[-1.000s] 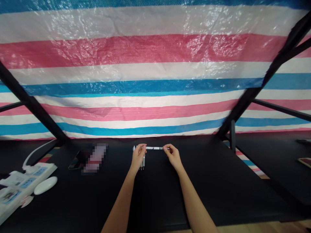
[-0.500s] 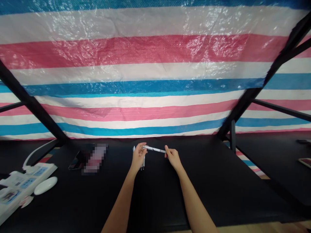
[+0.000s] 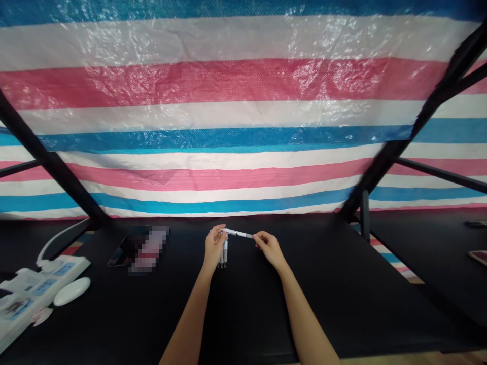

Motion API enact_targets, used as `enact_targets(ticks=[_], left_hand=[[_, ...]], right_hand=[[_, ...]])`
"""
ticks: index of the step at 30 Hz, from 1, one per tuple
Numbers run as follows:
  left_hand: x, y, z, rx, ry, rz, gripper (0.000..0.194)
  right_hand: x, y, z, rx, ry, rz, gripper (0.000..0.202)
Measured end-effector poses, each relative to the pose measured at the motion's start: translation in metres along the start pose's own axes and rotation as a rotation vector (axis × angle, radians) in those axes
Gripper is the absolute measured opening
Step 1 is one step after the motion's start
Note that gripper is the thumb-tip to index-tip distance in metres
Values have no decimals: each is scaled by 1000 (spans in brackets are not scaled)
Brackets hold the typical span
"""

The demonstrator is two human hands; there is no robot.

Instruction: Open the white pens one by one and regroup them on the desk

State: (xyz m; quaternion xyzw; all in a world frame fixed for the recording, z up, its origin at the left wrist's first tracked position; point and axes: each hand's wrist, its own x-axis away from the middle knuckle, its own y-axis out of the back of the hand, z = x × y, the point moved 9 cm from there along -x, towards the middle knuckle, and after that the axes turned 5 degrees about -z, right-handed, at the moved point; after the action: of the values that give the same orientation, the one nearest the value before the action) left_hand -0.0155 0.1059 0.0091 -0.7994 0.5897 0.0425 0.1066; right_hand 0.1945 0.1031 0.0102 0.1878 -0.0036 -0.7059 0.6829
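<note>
A white pen (image 3: 238, 233) with a grey end is held nearly level above the black table, between both hands. My left hand (image 3: 215, 247) pinches its left end. At the grey right end, the fingertips of my right hand (image 3: 268, 246) are closed on the pen. Several more white pens (image 3: 225, 252) lie side by side beneath and just right of my left hand, their tips toward me; my left hand partly hides them.
On the black table (image 3: 251, 304), a dark phone (image 3: 124, 251) lies left, beside a pixelated patch. Farther left are a white power strip (image 3: 41, 286) and a white oval object (image 3: 72, 291). Black slanted frame bars (image 3: 375, 172) stand either side, before a striped sheet (image 3: 228, 177).
My right hand's fingers have shifted slightly left and down at the pen's grey end. The pen has moved a little left, and more of the lying pens shows.
</note>
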Motion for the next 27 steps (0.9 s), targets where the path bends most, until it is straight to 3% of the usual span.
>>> enact_targets(ticks=[14,19,27], left_hand=[[3,-1,-9,23,-33,14,41],[4,1,2,196,94,-94,51],[12,-16,-1,291,163,37,75]], right_hand=[[3,-8,7,176,34,89,47],[10,-24,16,-8,-2,237,48],[26,-53,32,-83,21,437,43]])
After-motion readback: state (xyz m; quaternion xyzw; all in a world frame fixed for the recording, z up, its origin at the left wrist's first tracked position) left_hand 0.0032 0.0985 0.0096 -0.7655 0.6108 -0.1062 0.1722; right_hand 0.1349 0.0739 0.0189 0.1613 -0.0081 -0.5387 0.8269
